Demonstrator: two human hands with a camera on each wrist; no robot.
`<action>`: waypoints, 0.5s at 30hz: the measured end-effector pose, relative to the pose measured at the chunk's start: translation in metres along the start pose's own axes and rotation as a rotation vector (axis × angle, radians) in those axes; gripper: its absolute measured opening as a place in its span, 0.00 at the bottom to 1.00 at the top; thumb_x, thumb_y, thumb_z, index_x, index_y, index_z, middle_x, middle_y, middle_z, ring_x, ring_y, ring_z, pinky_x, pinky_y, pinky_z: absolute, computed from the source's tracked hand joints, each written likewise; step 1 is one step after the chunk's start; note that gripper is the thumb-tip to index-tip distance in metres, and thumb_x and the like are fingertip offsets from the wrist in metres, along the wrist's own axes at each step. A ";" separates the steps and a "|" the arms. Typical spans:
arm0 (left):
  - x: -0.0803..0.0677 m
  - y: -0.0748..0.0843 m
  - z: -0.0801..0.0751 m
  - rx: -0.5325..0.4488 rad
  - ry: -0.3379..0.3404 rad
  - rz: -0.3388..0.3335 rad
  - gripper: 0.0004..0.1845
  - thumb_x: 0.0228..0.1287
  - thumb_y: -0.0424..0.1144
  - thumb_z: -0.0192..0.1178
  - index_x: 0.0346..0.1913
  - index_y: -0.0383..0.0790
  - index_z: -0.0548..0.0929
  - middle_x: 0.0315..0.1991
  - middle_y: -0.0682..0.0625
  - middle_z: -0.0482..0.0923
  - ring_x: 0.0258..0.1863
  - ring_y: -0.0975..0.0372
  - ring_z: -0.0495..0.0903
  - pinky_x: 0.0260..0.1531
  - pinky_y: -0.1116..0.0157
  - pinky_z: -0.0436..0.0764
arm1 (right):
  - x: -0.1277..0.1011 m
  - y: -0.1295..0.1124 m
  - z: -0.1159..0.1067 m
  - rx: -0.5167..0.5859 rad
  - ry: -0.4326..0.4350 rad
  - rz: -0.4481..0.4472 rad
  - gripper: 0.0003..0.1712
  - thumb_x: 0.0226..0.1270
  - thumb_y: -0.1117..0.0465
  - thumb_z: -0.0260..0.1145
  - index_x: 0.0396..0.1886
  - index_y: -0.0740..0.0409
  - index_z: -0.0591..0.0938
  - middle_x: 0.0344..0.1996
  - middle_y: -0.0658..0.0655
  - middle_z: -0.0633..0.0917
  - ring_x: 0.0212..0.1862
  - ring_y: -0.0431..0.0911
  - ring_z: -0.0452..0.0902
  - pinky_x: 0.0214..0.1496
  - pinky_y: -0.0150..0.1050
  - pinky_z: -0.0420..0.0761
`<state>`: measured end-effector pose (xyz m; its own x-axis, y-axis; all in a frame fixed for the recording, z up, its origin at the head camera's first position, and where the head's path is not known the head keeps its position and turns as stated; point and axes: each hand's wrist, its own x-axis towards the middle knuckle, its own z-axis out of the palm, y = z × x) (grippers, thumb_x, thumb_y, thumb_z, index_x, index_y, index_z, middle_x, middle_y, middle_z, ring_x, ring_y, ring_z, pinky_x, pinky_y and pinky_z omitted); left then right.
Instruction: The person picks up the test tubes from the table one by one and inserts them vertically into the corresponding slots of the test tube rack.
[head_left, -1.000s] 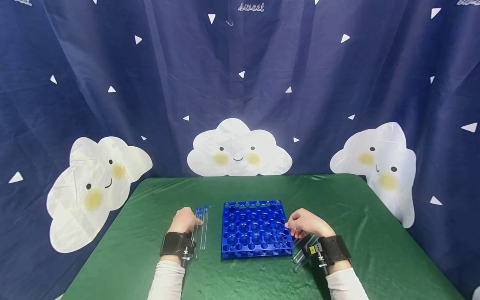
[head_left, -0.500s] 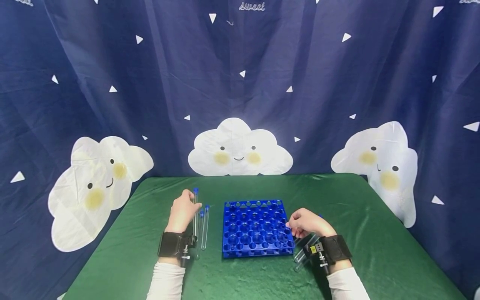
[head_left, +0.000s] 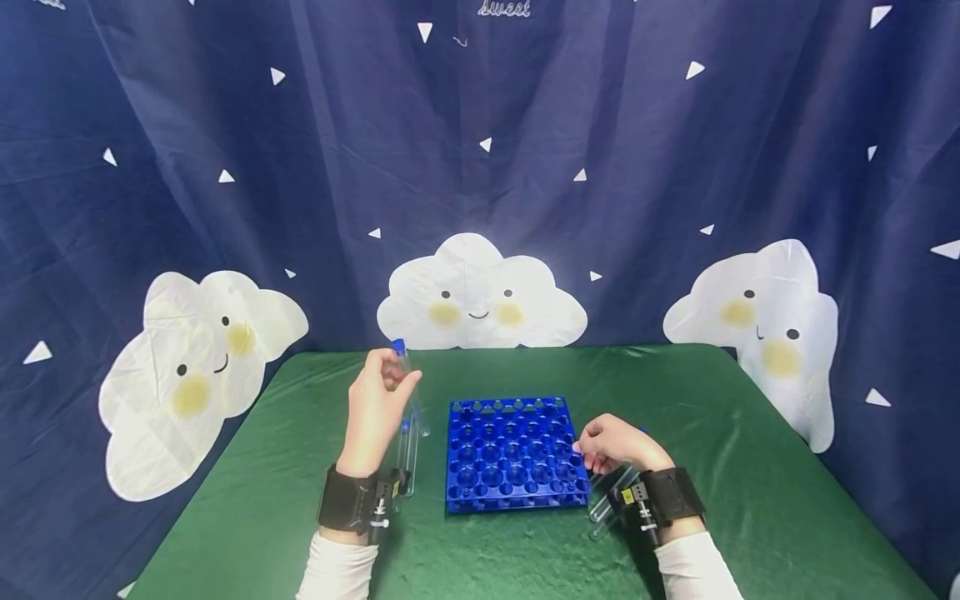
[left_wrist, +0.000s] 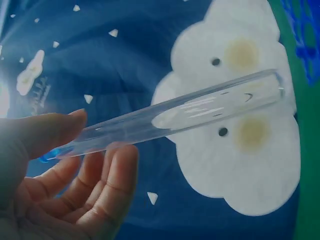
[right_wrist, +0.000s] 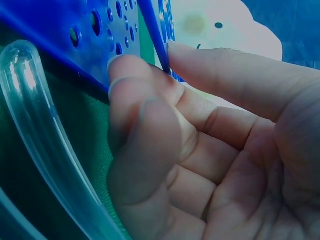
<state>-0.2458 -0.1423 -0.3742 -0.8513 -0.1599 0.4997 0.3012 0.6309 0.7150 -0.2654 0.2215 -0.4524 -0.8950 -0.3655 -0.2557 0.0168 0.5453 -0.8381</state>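
My left hand point(head_left: 377, 404) pinches a clear test tube point(left_wrist: 200, 110) near its blue cap point(head_left: 398, 347), between thumb and fingers. The tube is raised off the table, cap end up and rounded end slanting down to the right. At the middle of the table stands a blue test tube rack point(head_left: 513, 475) with rows of round holes. My right hand point(head_left: 618, 444) grips the rack's right edge; in the right wrist view the thumb lies on top of the blue plate point(right_wrist: 155, 30) and the curled fingers beneath it.
More capped test tubes point(head_left: 407, 458) lie on the green table point(head_left: 247, 508) left of the rack, partly behind the left hand. Several others point(head_left: 602, 510) lie to its right under the right wrist. A blue curtain point(head_left: 480, 100) with cloud faces hangs behind the table.
My left hand has picked a test tube from the left group, lifted it up and away from me, and tilted it toward the rack. The right hand has stayed at the rack's edge.
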 end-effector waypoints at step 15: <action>-0.003 -0.002 0.023 -0.058 -0.169 0.017 0.17 0.58 0.39 0.69 0.42 0.42 0.70 0.34 0.48 0.81 0.36 0.58 0.80 0.39 0.61 0.79 | 0.000 0.001 0.000 0.016 -0.006 0.017 0.12 0.67 0.63 0.61 0.25 0.64 0.78 0.18 0.53 0.80 0.20 0.42 0.75 0.24 0.35 0.78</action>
<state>-0.2541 -0.1259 -0.3883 -0.9045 -0.0172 0.4261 0.3360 0.5864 0.7370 -0.2657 0.2219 -0.4539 -0.8918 -0.3605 -0.2732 0.0397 0.5393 -0.8412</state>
